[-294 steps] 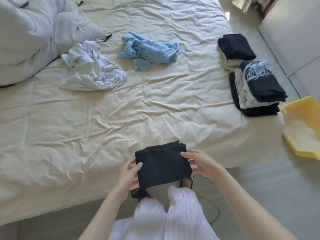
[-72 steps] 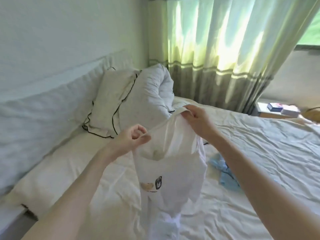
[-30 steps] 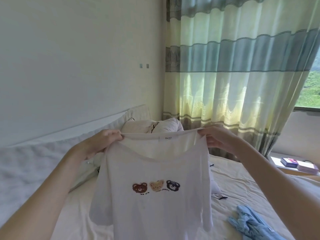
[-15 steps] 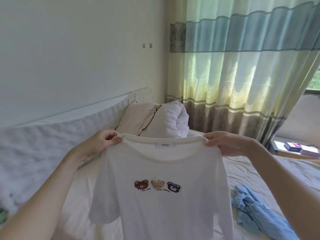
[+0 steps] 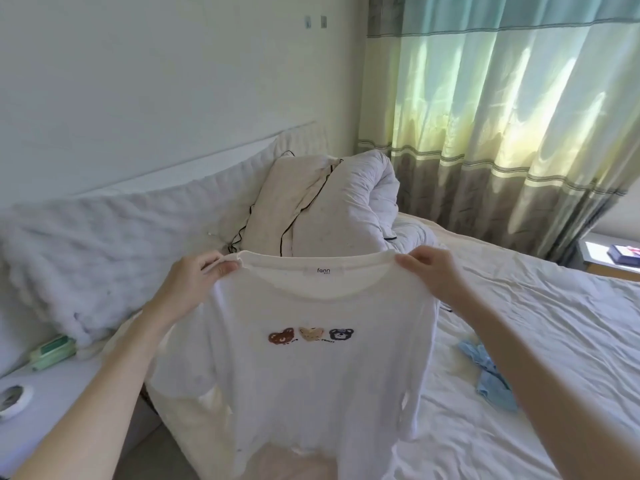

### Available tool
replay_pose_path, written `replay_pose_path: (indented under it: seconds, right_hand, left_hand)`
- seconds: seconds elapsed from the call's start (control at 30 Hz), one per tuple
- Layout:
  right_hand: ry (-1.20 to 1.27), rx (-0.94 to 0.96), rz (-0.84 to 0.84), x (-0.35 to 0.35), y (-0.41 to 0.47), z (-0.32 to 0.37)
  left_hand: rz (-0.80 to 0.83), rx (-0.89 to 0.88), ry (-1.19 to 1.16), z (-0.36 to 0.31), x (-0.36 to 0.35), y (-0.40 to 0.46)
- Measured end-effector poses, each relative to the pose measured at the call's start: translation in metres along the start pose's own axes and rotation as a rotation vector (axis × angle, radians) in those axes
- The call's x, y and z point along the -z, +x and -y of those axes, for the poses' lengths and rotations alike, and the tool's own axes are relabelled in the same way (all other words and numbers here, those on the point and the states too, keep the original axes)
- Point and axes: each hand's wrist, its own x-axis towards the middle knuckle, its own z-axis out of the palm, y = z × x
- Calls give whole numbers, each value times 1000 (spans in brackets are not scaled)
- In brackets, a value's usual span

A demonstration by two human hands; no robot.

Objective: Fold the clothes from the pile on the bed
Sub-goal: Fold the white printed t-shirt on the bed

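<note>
1. Two hands hold one garment: the left hand (image 5: 194,277) and right hand (image 5: 433,271) each pinch a shoulder of the white cotton T-shirt with three bear faces (image 5: 304,368), fingers (image 5: 227,268) curled over the neckline seam.
2. Hanging between the hands, the shirt's long axis runs straight down, print toward the person, hem near the bed's near edge.
3. Both hands sit level and equally near, so laying it flat likely means lowering it forward onto the cream bed (image 5: 540,341).
4. Further right on the bed lies a crumpled light-blue garment (image 5: 488,375), apart from the shirt.
5. Toward the bed's head sits a rolled white duvet (image 5: 346,209).
</note>
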Motion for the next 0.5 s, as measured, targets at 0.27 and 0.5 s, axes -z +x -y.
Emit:
replay_pose_path:
  seconds: [0.27,0.5]
  right_hand:
    - [-27,37,194,4,-58,-10]
    - [-118,-10,-159,-2,-142,-5]
  left_hand:
    - [-78,110,53,38,-15,-77]
    - [-229,64,-33,17,-15,-151]
